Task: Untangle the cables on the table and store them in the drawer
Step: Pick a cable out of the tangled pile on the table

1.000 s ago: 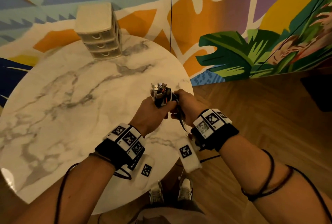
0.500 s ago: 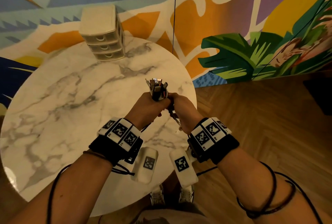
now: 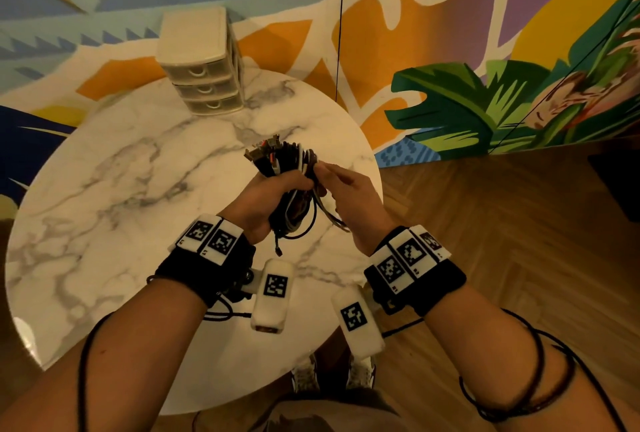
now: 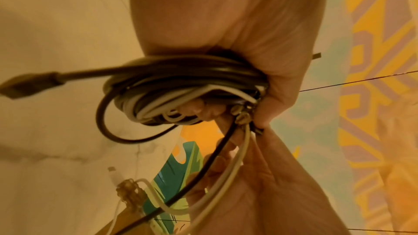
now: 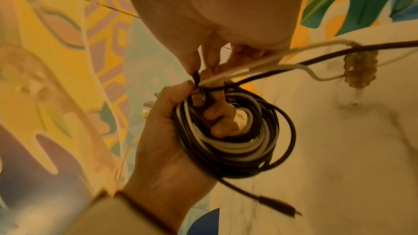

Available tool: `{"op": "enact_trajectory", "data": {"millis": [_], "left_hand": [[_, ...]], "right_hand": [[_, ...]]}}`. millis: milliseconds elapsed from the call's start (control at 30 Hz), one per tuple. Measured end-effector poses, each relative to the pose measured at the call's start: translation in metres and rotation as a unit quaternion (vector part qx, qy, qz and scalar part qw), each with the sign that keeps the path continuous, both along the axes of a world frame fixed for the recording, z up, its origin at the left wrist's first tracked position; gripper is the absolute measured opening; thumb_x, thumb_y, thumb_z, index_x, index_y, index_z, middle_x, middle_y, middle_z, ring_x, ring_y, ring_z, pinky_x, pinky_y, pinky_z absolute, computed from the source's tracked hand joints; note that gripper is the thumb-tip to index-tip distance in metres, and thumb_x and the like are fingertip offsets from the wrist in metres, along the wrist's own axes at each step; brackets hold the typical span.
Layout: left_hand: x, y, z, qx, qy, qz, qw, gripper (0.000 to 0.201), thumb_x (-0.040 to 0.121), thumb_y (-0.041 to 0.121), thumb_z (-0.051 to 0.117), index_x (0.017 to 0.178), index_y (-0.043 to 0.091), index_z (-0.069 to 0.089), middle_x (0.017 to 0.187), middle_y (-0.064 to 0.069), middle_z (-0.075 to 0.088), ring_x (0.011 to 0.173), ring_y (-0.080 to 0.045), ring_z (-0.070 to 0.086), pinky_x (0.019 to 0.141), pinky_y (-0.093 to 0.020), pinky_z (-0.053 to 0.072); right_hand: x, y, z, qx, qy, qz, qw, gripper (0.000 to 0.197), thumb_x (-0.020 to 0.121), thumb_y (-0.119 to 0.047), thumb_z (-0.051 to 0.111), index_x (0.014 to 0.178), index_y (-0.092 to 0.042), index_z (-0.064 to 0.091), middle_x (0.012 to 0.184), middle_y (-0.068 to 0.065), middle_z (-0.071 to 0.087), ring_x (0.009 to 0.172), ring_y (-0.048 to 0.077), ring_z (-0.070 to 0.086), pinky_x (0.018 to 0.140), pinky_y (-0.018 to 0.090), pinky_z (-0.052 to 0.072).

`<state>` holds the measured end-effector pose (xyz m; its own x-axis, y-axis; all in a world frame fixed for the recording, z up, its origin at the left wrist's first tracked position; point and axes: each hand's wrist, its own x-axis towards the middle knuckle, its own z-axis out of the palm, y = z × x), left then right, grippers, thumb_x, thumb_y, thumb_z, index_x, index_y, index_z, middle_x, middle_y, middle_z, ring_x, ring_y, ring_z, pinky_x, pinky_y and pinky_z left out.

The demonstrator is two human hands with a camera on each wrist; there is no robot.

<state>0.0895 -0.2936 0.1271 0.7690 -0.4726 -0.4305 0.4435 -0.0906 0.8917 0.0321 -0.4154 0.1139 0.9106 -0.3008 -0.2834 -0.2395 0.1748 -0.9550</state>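
A coiled bundle of black and white cables (image 3: 289, 172) (image 4: 181, 92) (image 5: 230, 140) is held above the marble table's right side. My left hand (image 3: 273, 196) (image 5: 167, 131) grips the coil, fingers curled through it, with several plugs sticking up at the top. My right hand (image 3: 346, 189) (image 4: 260, 176) pinches loose strands at the bundle's right side; a black and two white strands (image 5: 282, 67) run from its fingers. A black plug end (image 3: 278, 251) dangles below the coil. The small beige three-drawer unit (image 3: 202, 61) stands at the table's far edge, all drawers closed.
The round marble table (image 3: 121, 206) ends just right of my hands; wooden floor (image 3: 502, 224) lies beyond. A painted wall (image 3: 450, 33) stands behind. A thin black cord (image 3: 341, 16) hangs down the wall behind the table. My shoes (image 3: 304, 376) show under the near edge.
The cable bundle has been raised and tipped so more of the coil shows. My right hand moved off the coil's side to pinch loose strands, and both hands moved slightly away from me.
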Motion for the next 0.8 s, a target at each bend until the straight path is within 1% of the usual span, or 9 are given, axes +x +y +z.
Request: {"op": "enact_trajectory", "data": {"millis": [67, 200, 233, 300, 400, 467, 567, 667, 800], "left_hand": [[-0.001, 0.006, -0.002, -0.024, 0.026, -0.002, 0.999, 0.022, 0.089, 0.0, 0.049, 0.093, 0.011, 0.067, 0.081, -0.006, 0.071, 0.078, -0.02, 0.065, 0.089, -0.038, 0.047], [-0.003, 0.01, -0.001, -0.076, 0.078, -0.036, 0.993, 0.021, 0.086, 0.003, 0.047, 0.089, 0.007, 0.067, 0.082, -0.009, 0.07, 0.076, -0.022, 0.065, 0.081, -0.033, 0.053], [-0.003, 0.011, 0.0, -0.093, 0.094, -0.049, 0.99, 0.02, 0.083, 0.005, 0.048, 0.088, 0.007, 0.067, 0.08, -0.009, 0.07, 0.073, -0.021, 0.066, 0.077, -0.031, 0.054], [-0.005, 0.011, 0.002, -0.121, 0.127, -0.068, 0.982, 0.023, 0.078, 0.01, 0.049, 0.085, 0.008, 0.071, 0.078, -0.009, 0.07, 0.07, -0.019, 0.067, 0.071, -0.028, 0.056], [-0.007, 0.011, 0.005, -0.148, 0.145, -0.087, 0.974, 0.026, 0.078, 0.014, 0.054, 0.093, 0.009, 0.074, 0.087, -0.012, 0.071, 0.077, -0.02, 0.069, 0.075, -0.03, 0.056], [-0.006, 0.011, 0.006, -0.145, 0.135, -0.096, 0.975, 0.032, 0.078, 0.019, 0.054, 0.102, 0.008, 0.072, 0.094, -0.013, 0.07, 0.086, -0.024, 0.067, 0.083, -0.034, 0.053], [-0.003, 0.01, 0.008, -0.136, 0.125, -0.108, 0.977, 0.037, 0.078, 0.023, 0.052, 0.107, 0.008, 0.069, 0.094, -0.015, 0.065, 0.091, -0.025, 0.065, 0.09, -0.037, 0.05], [-0.002, 0.009, 0.009, -0.128, 0.123, -0.119, 0.977, 0.034, 0.079, 0.022, 0.052, 0.104, 0.008, 0.069, 0.085, -0.013, 0.06, 0.083, -0.022, 0.066, 0.084, -0.034, 0.052], [-0.005, 0.007, 0.006, -0.105, 0.117, -0.107, 0.982, 0.033, 0.077, 0.024, 0.053, 0.102, 0.009, 0.068, 0.072, -0.004, 0.055, 0.076, -0.02, 0.062, 0.078, -0.033, 0.053]], "right_hand": [[0.0, -0.003, 0.002, 0.028, 0.018, 0.012, 0.999, 0.02, 0.093, -0.022, 0.058, 0.107, -0.008, 0.064, 0.082, -0.003, 0.064, 0.059, -0.013, 0.059, 0.051, 0.003, 0.041], [0.007, -0.009, -0.008, 0.011, 0.075, 0.035, 0.996, 0.064, 0.078, -0.044, 0.071, 0.131, -0.022, 0.043, 0.132, -0.003, 0.048, 0.112, 0.009, 0.053, 0.07, 0.018, 0.042], [0.008, -0.011, -0.009, 0.027, 0.074, 0.052, 0.996, 0.072, 0.078, -0.042, 0.071, 0.138, -0.026, 0.035, 0.13, -0.005, 0.045, 0.113, 0.011, 0.051, 0.071, 0.019, 0.042], [0.008, -0.015, -0.009, 0.073, 0.055, 0.097, 0.991, 0.076, 0.08, -0.035, 0.071, 0.143, -0.026, 0.03, 0.11, -0.005, 0.052, 0.092, 0.008, 0.059, 0.071, 0.023, 0.049], [0.006, -0.019, -0.009, 0.106, 0.003, 0.11, 0.988, 0.047, 0.086, -0.018, 0.066, 0.128, -0.012, 0.046, 0.077, -0.009, 0.063, 0.061, 0.003, 0.06, 0.063, 0.024, 0.052], [0.006, -0.02, -0.007, 0.1, -0.016, 0.095, 0.99, 0.039, 0.083, -0.01, 0.069, 0.117, -0.011, 0.049, 0.064, -0.015, 0.06, 0.055, 0.001, 0.058, 0.057, 0.019, 0.048], [0.008, -0.02, -0.004, 0.058, -0.047, 0.089, 0.993, 0.042, 0.075, -0.014, 0.077, 0.106, -0.012, 0.048, 0.064, -0.008, 0.055, 0.057, 0.012, 0.058, 0.055, 0.026, 0.05], [0.007, -0.02, 0.0, 0.052, -0.082, 0.08, 0.992, 0.047, 0.068, -0.018, 0.08, 0.099, -0.009, 0.046, 0.063, 0.005, 0.049, 0.048, 0.018, 0.057, 0.045, 0.025, 0.047], [0.008, -0.022, -0.002, -0.029, -0.085, 0.083, 0.992, 0.055, 0.059, -0.034, 0.084, 0.097, -0.013, 0.051, 0.063, 0.008, 0.064, 0.051, 0.023, 0.064, 0.05, 0.032, 0.054]]}}
